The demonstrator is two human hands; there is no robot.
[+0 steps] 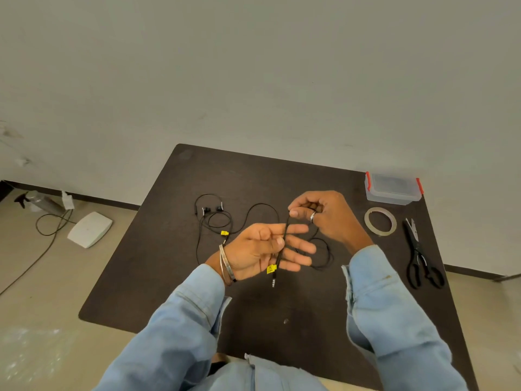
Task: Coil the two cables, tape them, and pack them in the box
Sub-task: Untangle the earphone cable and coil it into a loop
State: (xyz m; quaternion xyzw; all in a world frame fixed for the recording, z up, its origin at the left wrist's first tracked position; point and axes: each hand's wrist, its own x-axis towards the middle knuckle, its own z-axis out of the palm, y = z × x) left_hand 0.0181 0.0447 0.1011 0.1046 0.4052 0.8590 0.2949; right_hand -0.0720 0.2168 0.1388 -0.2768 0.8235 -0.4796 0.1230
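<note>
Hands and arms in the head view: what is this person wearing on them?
Both arms are in light blue long sleeves, the left sleeve and right sleeve alike, with cuffs at the wrists. The left hand has a silver bangle at its wrist; the right hand wears a silver ring on one finger.

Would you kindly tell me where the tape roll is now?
The tape roll lies flat on the table's right side in the head view, between the plastic box and the scissors.
</note>
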